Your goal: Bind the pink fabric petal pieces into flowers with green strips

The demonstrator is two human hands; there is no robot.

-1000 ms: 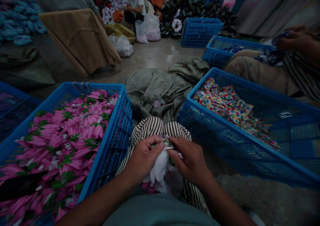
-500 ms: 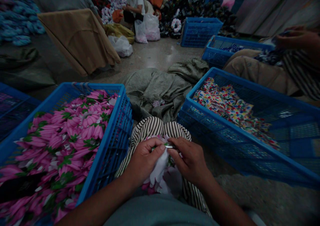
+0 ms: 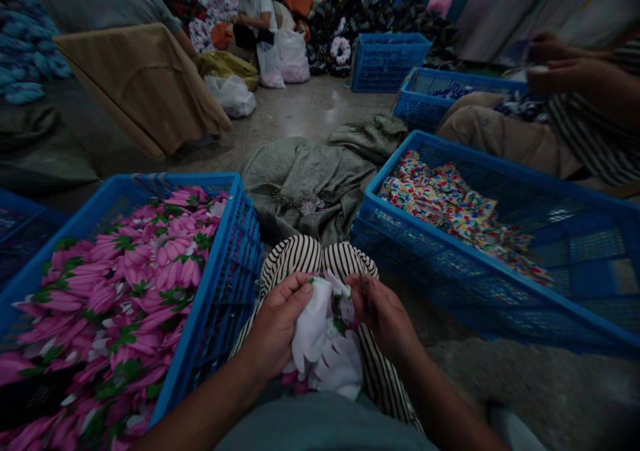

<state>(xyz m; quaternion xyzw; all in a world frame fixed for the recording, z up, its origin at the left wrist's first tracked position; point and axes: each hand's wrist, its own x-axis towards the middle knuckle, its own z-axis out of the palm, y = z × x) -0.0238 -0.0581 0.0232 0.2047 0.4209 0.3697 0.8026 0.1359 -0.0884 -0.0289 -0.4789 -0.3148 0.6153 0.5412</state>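
Over my striped lap, my left hand [image 3: 284, 321] is closed, thumb and forefinger pinching the upper edge of a white petal-shaped fabric piece [image 3: 313, 331]. The piece hangs down with scalloped ends. My right hand [image 3: 385, 314] is curled beside it, with a small dark tool [image 3: 367, 291] among its fingers; its exact kind is hard to make out. Those fingertips also touch a white tip of fabric. More fabric petals [image 3: 340, 364], white with pink and green edges, lie on my lap beneath both hands.
To the left stands a blue crate [image 3: 235, 188] of pink and green fabric pieces; to the right, a blue crate [image 3: 370, 201] holds colourful dotted cloth. Grey-green sacking [image 3: 305, 171] lies ahead. A co-worker's hands [image 3: 565, 64] are at upper right, beyond a draped brown cloth [image 3: 135, 84] at left.
My hands have moved apart slightly, and the white fabric is now spread between them. The shiny blade seen at my right fingertips has turned out of sight. The view has shifted a little.
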